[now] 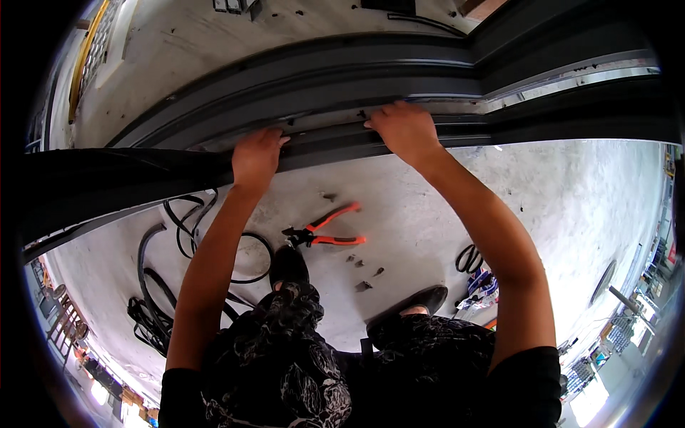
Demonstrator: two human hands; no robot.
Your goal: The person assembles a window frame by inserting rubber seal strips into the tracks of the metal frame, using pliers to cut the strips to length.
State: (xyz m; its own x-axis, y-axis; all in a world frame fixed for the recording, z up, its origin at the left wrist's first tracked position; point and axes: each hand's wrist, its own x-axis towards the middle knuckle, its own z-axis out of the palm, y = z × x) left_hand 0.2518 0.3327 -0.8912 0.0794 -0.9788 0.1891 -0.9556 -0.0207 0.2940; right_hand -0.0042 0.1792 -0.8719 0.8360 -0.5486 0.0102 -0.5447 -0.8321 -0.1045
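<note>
Left grip (257, 160) and right grip (405, 132) touch the dark frame (328, 146), cannot tell if pinching; probably fitting, next needs even pressing

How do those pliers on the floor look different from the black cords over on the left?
The pliers have orange-red handles; the black cords are dark all over. The pliers' handles are spread apart, while the cords lie in loose loops. The pliers are compact, whereas the cords sprawl over more ground. Both rest on the pale floor.
</note>
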